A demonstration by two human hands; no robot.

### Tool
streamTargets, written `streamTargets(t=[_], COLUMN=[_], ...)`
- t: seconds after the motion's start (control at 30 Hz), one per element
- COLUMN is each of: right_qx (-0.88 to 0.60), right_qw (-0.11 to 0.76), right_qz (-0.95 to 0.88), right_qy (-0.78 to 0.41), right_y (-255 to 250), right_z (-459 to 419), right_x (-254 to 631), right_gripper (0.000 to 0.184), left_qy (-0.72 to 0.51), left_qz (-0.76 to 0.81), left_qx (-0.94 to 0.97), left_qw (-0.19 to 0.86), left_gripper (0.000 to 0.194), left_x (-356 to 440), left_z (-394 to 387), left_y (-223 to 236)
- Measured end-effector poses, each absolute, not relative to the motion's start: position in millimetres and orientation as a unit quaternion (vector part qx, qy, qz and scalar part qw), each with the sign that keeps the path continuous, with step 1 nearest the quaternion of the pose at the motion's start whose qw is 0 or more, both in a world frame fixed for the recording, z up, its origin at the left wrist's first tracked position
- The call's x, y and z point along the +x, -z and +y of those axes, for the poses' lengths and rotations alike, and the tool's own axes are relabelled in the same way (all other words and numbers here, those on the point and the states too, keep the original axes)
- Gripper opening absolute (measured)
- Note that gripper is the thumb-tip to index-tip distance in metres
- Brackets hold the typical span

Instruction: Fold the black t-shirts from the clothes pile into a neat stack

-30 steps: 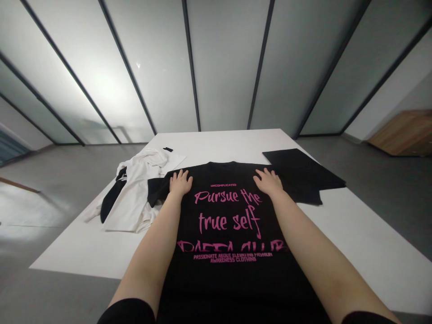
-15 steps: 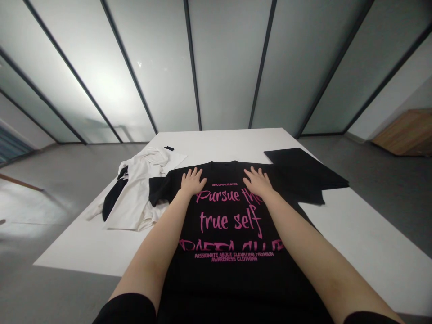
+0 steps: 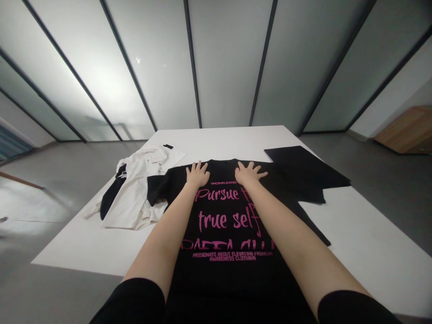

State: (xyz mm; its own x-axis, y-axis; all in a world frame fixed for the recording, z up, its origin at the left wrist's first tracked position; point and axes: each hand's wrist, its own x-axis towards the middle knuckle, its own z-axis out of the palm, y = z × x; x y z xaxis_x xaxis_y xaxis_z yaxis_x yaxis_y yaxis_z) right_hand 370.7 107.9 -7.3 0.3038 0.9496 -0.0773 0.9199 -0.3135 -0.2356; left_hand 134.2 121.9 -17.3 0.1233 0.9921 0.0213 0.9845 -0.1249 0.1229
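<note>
A black T-shirt (image 3: 219, 211) with pink lettering lies spread on the white table, its collar at the far end and its lower part reaching toward me. My left hand (image 3: 198, 175) rests on it left of the collar, fingers spread flat. On the other side of the collar, my right hand (image 3: 249, 174) also lies on the cloth with its fingers apart. Neither hand grips the fabric. My forearms cover parts of the shirt's sides and some of the letters.
Crumpled white garments (image 3: 135, 193) with dark pieces among them lie on the left of the table (image 3: 222, 139). Flat black cloth (image 3: 303, 164) lies at the right, touching or under the shirt's sleeve. Frosted glass panels stand behind, and a wooden piece (image 3: 407, 130) is far right.
Both hands have slid over the shirt toward the collar and somewhat farther from me. The right hand has moved left, the left hand slightly right. The shirt looks almost unchanged.
</note>
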Motion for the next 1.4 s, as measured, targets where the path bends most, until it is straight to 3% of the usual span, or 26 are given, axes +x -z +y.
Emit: streamTargets(t=[0.27, 0.53, 0.87, 1.1, 1.3, 1.4], right_qx=[-0.769, -0.798, -0.720, -0.706, -0.696, -0.684], right_qw=[0.058, 0.075, 0.150, 0.040, 0.090, 0.063], right_qz=[-0.631, -0.594, -0.676, -0.702, -0.709, -0.723], right_qy=[-0.089, -0.061, -0.050, -0.086, -0.067, -0.076], right_y=[21.2, 26.0, 18.3, 20.6, 15.7, 15.3], right_z=[112.6, 108.8, 102.4, 98.4, 94.7, 91.4], right_x=[417.0, 444.1, 441.6, 422.7, 422.1, 418.3], right_gripper=[0.074, 0.073, 0.061, 0.065, 0.066, 0.067], left_qy=[-0.073, -0.072, -0.127, -0.050, -0.073, -0.078], left_qz=[0.695, 0.773, 0.728, 0.711, 0.706, 0.710], left_qx=[0.714, 0.629, 0.671, 0.701, 0.703, 0.699], left_qw=[0.041, 0.041, -0.058, 0.035, 0.049, 0.034], left_gripper=[0.073, 0.080, 0.061, 0.072, 0.072, 0.070], left_x=[117.1, 89.4, 102.4, 117.9, 108.5, 105.0], left_z=[128.1, 114.3, 99.2, 97.5, 102.3, 102.1], left_y=[21.4, 19.1, 6.7, 15.4, 16.2, 17.8])
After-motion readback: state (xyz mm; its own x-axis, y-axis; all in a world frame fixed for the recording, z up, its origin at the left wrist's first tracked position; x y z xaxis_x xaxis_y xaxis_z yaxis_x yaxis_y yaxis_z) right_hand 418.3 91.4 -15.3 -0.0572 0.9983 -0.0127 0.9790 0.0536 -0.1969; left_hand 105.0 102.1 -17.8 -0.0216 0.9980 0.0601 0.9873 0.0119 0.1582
